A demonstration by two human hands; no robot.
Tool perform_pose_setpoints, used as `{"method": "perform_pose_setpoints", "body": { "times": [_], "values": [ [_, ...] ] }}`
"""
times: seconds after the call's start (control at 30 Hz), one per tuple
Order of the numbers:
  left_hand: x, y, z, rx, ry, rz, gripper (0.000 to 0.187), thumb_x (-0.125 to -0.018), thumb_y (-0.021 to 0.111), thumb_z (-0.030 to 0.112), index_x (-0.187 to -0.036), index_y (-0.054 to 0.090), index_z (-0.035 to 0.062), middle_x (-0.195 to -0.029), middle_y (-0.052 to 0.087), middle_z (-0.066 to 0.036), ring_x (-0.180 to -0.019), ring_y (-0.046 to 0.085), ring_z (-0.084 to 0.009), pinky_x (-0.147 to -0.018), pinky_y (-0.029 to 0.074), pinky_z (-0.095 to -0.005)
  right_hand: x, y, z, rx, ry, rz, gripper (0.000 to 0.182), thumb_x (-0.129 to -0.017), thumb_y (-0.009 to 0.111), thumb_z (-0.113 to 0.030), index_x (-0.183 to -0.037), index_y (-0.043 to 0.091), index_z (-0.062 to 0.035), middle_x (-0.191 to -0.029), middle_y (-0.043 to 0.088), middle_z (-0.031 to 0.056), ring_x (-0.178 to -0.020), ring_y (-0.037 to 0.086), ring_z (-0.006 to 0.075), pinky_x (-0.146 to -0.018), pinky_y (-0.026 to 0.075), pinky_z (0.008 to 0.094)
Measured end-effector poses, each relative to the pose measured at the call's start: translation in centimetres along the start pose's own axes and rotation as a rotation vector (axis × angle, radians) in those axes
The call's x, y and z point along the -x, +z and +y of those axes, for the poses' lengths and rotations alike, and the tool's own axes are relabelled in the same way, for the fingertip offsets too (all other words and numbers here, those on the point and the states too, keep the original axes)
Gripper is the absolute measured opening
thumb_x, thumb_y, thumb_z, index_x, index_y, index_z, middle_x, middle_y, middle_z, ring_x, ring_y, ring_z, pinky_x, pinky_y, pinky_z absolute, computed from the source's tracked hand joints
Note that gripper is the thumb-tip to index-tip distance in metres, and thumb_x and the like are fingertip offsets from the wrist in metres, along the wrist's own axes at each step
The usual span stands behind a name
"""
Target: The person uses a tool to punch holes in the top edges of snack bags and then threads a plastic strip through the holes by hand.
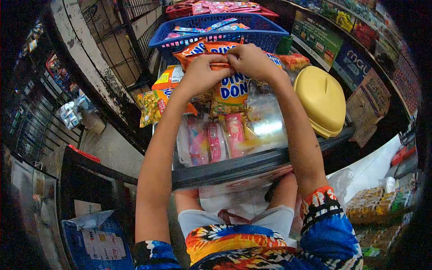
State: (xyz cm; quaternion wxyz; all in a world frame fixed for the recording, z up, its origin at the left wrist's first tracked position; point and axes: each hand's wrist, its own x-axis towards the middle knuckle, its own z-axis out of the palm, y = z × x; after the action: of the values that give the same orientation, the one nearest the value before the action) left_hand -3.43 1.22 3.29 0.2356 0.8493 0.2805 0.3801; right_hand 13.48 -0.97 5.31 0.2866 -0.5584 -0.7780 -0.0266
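Note:
Both of my hands pinch the top edge of an orange snack bag (231, 92) with blue and white lettering, and it hangs upright over the counter. My left hand (204, 72) has its fingers closed on the bag's upper left part. Close beside it, my right hand (252, 60) grips the top edge, fingertips nearly meeting the left ones. More orange snack bags (191, 49) lie just behind my hands. To the left rests a bag of mixed nuts (153, 105). Pink packets (235, 130) in clear plastic lie below the held bag.
A blue basket (265, 33) of packets stands behind the bags, with a red basket (267, 12) farther back. A yellow lidded container (321, 101) sits right of my right forearm. The counter's dark front edge (225, 167) runs before my lap. Packaged goods (378, 202) are stacked low at right.

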Motion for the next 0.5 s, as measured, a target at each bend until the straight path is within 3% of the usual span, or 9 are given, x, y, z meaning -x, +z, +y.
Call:
{"method": "perform_pose_setpoints", "body": {
  "times": [0.1,0.2,0.27,0.4,0.5],
  "values": [
    [0.04,-0.01,0.06,0.007,-0.001,0.001,0.037,-0.068,0.068,0.028,-0.094,0.065,0.0013,-0.093,0.064,-0.014,-0.087,0.062,-0.0234,-0.08,0.046,-0.0322,-0.07,-0.01,0.01,0.02,-0.011,-0.002,0.028,-0.079,0.049,-0.022,-0.092,0.064,-0.0031,-0.08,0.062,0.0202,-0.074,0.062,0.0334,-0.071,0.048,0.039],
    [0.02,0.02,-0.09,-0.02,0.019,0.004,0.037,-0.068,0.068,0.028,-0.094,0.065,0.0015,-0.093,0.064,-0.014,-0.087,0.062,-0.0233,-0.08,0.046,-0.0322,-0.11,0.1,0.18,-0.032,-0.001,0.001,0.027,-0.076,0.048,-0.025,-0.083,0.063,-0.0036,-0.08,0.061,0.0217,-0.077,0.059,0.038,-0.074,0.047,0.0453],
    [0.01,0.04,-0.07,-0.042,0.033,0.006,0.037,-0.069,0.067,0.028,-0.094,0.065,0.0016,-0.093,0.064,-0.014,-0.087,0.062,-0.0232,-0.08,0.046,-0.032,-0.1,0.12,0.25,0.009,-0.012,-0.005,0.028,-0.079,0.049,-0.022,-0.093,0.064,-0.0032,-0.081,0.062,0.0201,-0.075,0.062,0.0334,-0.072,0.048,0.0394],
    [-0.06,0.15,-0.26,-0.026,0.029,0.013,0.037,-0.069,0.068,0.029,-0.095,0.064,0.0018,-0.093,0.064,-0.014,-0.087,0.062,-0.0235,-0.08,0.046,-0.0324,0.03,-0.03,-0.01,0.002,0.015,-0.019,0.028,-0.079,0.049,-0.023,-0.094,0.064,-0.0031,-0.081,0.063,0.0201,-0.075,0.062,0.033,-0.072,0.048,0.0395],
    [-0.07,0.2,-0.31,-0.023,0.036,0.014,0.038,-0.069,0.068,0.029,-0.095,0.064,0.0019,-0.093,0.064,-0.014,-0.087,0.062,-0.0238,-0.08,0.046,-0.0329,0.08,0.08,0.14,-0.043,0.012,-0.01,0.027,-0.076,0.047,-0.025,-0.082,0.063,-0.0039,-0.079,0.061,0.0214,-0.076,0.06,0.038,-0.073,0.047,0.0449]
  ]
}}
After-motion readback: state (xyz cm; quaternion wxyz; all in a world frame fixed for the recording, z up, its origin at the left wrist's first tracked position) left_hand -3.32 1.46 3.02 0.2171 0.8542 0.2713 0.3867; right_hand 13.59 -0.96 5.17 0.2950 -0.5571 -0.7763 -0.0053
